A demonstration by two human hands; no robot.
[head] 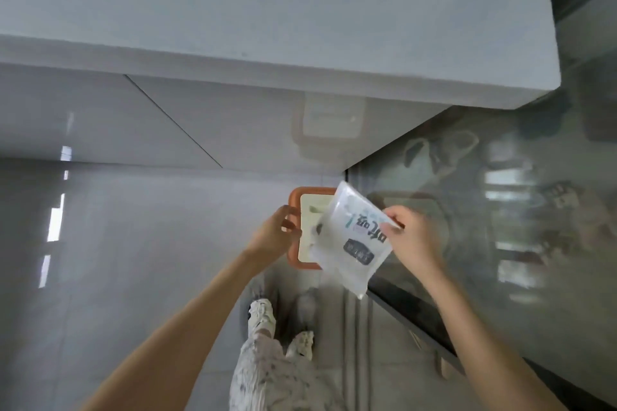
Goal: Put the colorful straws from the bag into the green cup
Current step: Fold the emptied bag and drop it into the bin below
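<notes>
The right hand [409,237] pinches the edge of a clear, flat plastic bag with printed lettering [354,240], which hangs slack in the air, above the floor and carried by nothing. The left hand [278,233] has its fingers curled around the rim of an orange-rimmed rectangular container with a cream inside [298,227], held just behind the bag and partly hidden by it. No straws can be made out through the film, and no green cup is in view; the grey counter [267,27] ahead shows bare. The grip on the bag is only a fingertip pinch at one edge, so a slip or a tilt toward an open seam could spill straws onto the tiled floor [100,277]. With both hands occupied, neither is free to open the bag or catch anything.
</notes>
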